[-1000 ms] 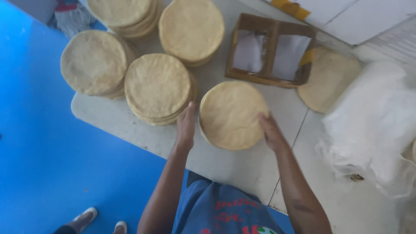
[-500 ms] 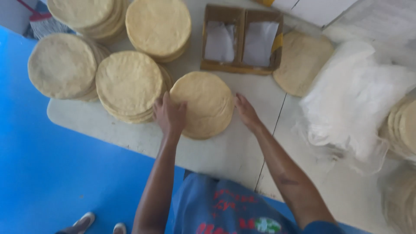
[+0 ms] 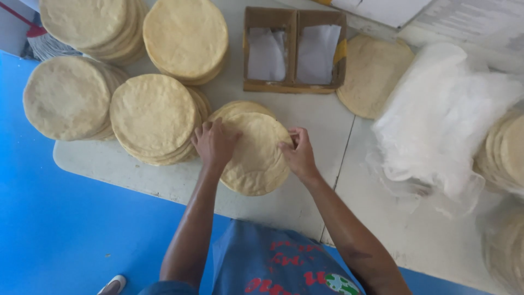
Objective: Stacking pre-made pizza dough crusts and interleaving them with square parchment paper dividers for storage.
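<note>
Gripping tortilla stack (image 3: 256, 158) at opposite edges | left hand (image 3: 214, 143) flat on top, right hand (image 3: 297, 154) pinching rim | thin, floppy, tearable; support underneath | bench (image 3: 305, 191)

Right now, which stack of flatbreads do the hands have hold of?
The low stack of flatbreads at the table's near edge, just below the cardboard box. The left hand rests on it, the right hand grips its rim; the other stacks go untouched.

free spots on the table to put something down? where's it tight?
Bare table runs along the near edge, below the stacks and left of the left hand. Another patch lies between the right hand and the plastic bags, below the cardboard box. The far left is crowded: four flatbread stacks nearly touching.
</note>
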